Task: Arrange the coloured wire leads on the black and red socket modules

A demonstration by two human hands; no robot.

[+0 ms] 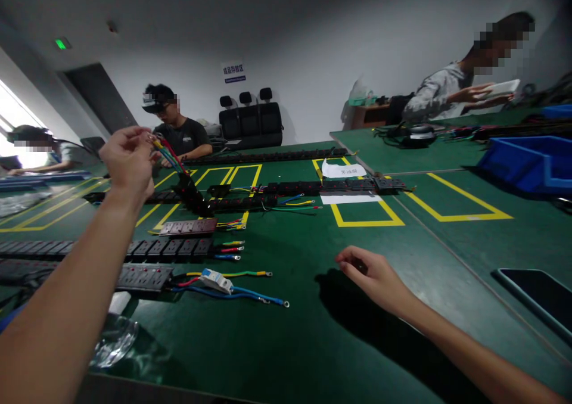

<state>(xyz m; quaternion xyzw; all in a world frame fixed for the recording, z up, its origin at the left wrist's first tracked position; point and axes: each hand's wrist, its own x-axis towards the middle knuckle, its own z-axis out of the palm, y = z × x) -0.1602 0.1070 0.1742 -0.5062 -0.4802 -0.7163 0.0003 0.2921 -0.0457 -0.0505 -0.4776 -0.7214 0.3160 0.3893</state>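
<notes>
My left hand (131, 159) is raised on the left, its fingers pinched around the ends of several coloured wires (172, 154). Those wires run down to a black power strip (192, 195), whose near end tilts up from the table. My right hand (369, 273) hovers over the green table (295, 344), loosely curled with a gap by the thumb and nothing visible in it. Left of it lie blue wires with ring terminals (263, 297) and a small white breaker (217, 280), joined to another power strip (147, 277). A brownish power strip (187, 227) rests farther back.
A phone (538, 300) lies at the right edge, with a blue bin (527, 162) behind it. White paper (343, 169) and more power strips (295, 187) cross the middle. Clear plastic (115, 338) sits at the near left. People (183, 133) work across the table and at right.
</notes>
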